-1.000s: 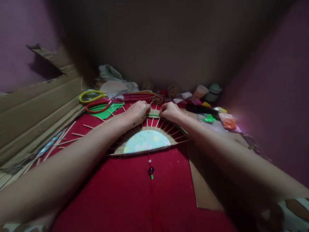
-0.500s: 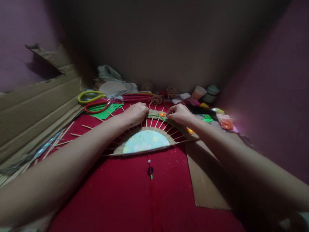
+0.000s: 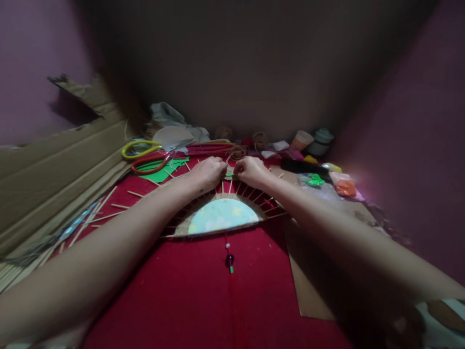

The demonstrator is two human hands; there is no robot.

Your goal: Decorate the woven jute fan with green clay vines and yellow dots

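A half-round fan frame of thin wooden sticks lies on the red surface, with a pale blue-green flowered panel (image 3: 221,215) at its centre. A woven twine band (image 3: 229,170) crosses the sticks higher up, and a thin green strip (image 3: 229,175) runs along it. My left hand (image 3: 210,173) rests on the band, its fingers closed at the strip's left side; what they hold is hidden. Just to the right, my right hand (image 3: 250,172) pinches at the strip. Below the panel hangs a dark bead (image 3: 229,261) with a red tassel.
Scissors (image 3: 154,155) with yellow and red handles lie over green sheets (image 3: 160,172) at the back left. Twine balls (image 3: 259,140), a cup (image 3: 301,140) and coloured packets (image 3: 344,185) line the back and right. Cardboard (image 3: 61,194) stands left; a brown board (image 3: 308,281) lies right.
My right hand has moved left, closer to my left hand, and now covers the orange flower that showed between them. The whole view has shifted slightly.
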